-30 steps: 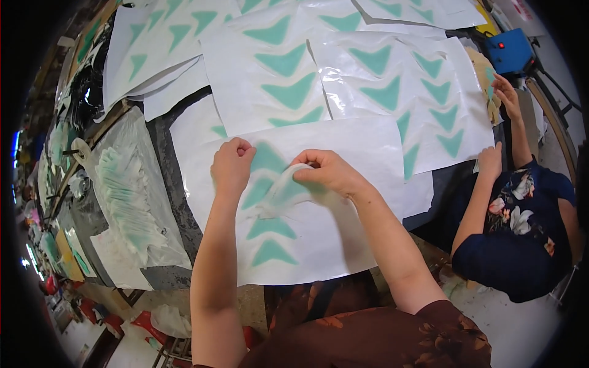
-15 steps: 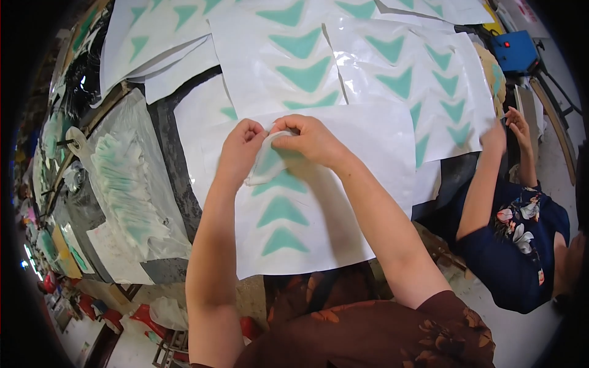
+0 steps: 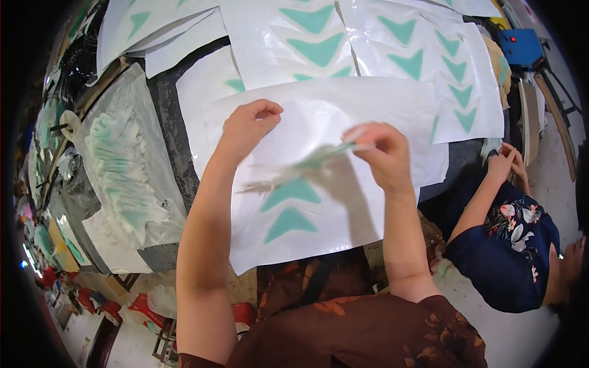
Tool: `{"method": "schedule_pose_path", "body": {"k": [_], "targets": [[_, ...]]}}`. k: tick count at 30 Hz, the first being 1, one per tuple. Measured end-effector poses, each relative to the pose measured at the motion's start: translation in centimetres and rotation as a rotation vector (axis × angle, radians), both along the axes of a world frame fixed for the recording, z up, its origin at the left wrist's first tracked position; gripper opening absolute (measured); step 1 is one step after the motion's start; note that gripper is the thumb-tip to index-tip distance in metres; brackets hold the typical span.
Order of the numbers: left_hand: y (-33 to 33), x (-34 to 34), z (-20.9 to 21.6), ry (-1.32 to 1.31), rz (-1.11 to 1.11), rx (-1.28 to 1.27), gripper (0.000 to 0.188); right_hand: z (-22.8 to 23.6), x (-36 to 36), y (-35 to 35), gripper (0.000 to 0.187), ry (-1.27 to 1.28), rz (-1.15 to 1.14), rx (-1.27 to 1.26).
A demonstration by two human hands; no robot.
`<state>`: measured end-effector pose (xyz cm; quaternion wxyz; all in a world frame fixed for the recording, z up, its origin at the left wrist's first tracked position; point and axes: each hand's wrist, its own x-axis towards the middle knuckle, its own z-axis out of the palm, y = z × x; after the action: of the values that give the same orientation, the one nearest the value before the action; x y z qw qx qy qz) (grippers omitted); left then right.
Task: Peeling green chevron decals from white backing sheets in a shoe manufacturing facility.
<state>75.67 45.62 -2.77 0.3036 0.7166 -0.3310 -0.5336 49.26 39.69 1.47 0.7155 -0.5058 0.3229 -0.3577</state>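
A blurred, thin green piece with a white margin (image 3: 313, 161) trails leftward from my right hand (image 3: 383, 150), which pinches its right end above a large white sheet (image 3: 392, 101). Left of it, over the sheet's upper left part, my left hand (image 3: 248, 126) has loosely bent fingers, with nothing visible between thumb and forefinger. Toward me on the sheet lie a green V-shaped piece (image 3: 291, 193) and another such piece (image 3: 290, 224), each with a pale rim. The blurred piece partly hides the upper one.
More white sheets with green V shapes (image 3: 319, 49) cover the far table. At left, a clear plastic bag (image 3: 175, 214) carries a stack of green-and-white pieces (image 3: 126, 172). A co-worker (image 3: 500, 245) works at right, near a blue box (image 3: 521, 48).
My right hand has swung right and slightly toward me with the green piece. My left hand has let go of it. The co-worker's hands have come lower and together.
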Motion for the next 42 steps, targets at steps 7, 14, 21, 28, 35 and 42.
{"method": "schedule_pose_path", "body": {"k": [7, 14, 21, 28, 35, 42], "targets": [[2.0, -1.1, 1.7, -0.758, -0.469, -0.285, 0.032, 8.3, -3.5, 3.4, 0.004, -0.205, 0.171, -0.305], [3.7, -1.3, 0.4, -1.015, -0.530, -0.533, 0.046, 11.6, -6.1, 1.4, 0.006, -0.669, 0.513, -0.343], [2.0, -4.8, 8.0, 0.923, -0.112, 0.055, 0.060, 7.4, -3.3, 1.7, 0.018, 0.135, -0.122, 0.162], [4.1, -2.9, 6.9, 0.955, 0.015, 0.125, 0.070, 2.9, -1.2, 0.3, 0.021, 0.192, -0.210, 0.368], [4.4, -4.7, 5.3, 0.692, 0.050, 0.150, 0.054, 1.0, -1.0, 0.5, 0.023, 0.092, -0.299, 0.430], [4.4, -6.1, 4.8, 0.552, -0.015, 0.232, 0.039, -1.5, -3.9, -0.4, 0.025, -0.073, -0.644, 0.426]]}}
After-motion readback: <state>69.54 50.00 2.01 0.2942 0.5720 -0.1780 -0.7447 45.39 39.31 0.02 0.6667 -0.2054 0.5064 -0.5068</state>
